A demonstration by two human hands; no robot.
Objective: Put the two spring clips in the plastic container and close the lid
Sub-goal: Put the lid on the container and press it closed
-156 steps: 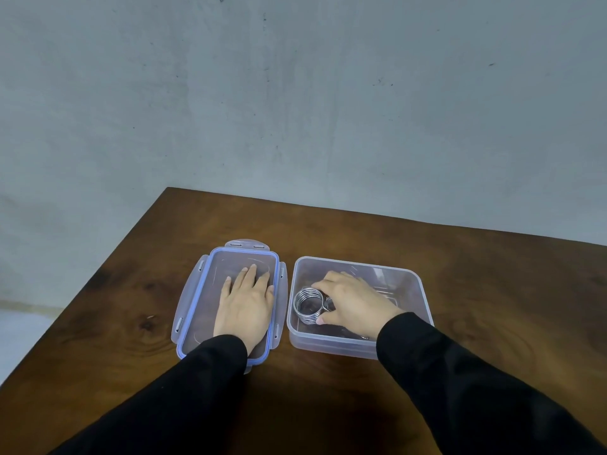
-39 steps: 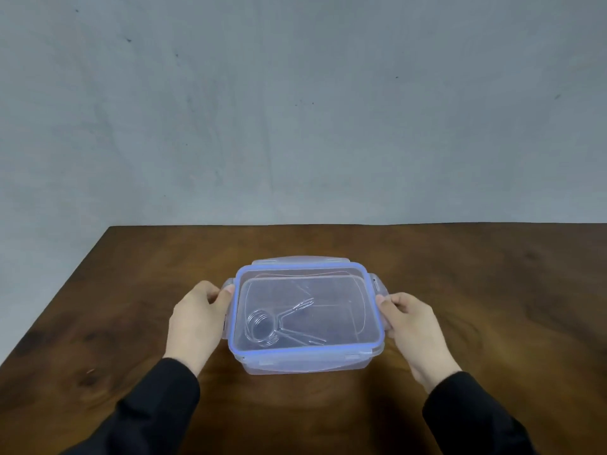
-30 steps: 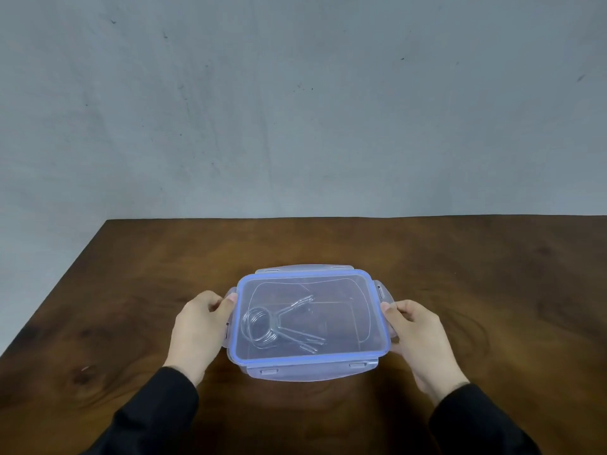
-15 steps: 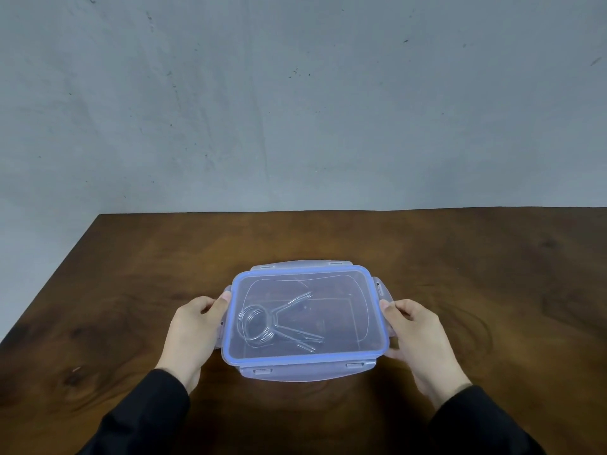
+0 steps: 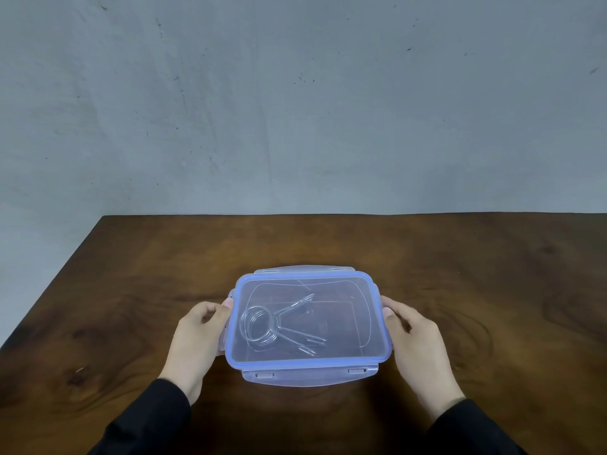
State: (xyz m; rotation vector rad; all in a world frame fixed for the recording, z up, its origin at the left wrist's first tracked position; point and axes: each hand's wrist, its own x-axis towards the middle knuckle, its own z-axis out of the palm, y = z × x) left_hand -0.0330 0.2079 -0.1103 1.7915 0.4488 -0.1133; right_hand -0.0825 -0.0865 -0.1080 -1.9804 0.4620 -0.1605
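The clear plastic container (image 5: 308, 377) sits in the middle of the wooden table with its blue-rimmed lid (image 5: 377, 323) on top. Through the lid I see metal spring clips (image 5: 262, 326) lying in the left half, coil to the left and legs pointing right; they overlap, so I cannot separate the two. My left hand (image 5: 193, 339) grips the container's left end with the thumb on the side latch. My right hand (image 5: 414, 339) grips the right end the same way. The front latch flap sticks out flat.
The dark wooden table (image 5: 131, 290) spreads around the container, with its left edge (image 5: 49, 290) running diagonally and its far edge against a grey wall (image 5: 295, 110). My black sleeves (image 5: 147, 421) reach in from the bottom.
Five seconds ago the lid lay beside the open container while my right hand set a clip inside. The lid is now on, and both hands hold the ends, almost unmoved over the last second.
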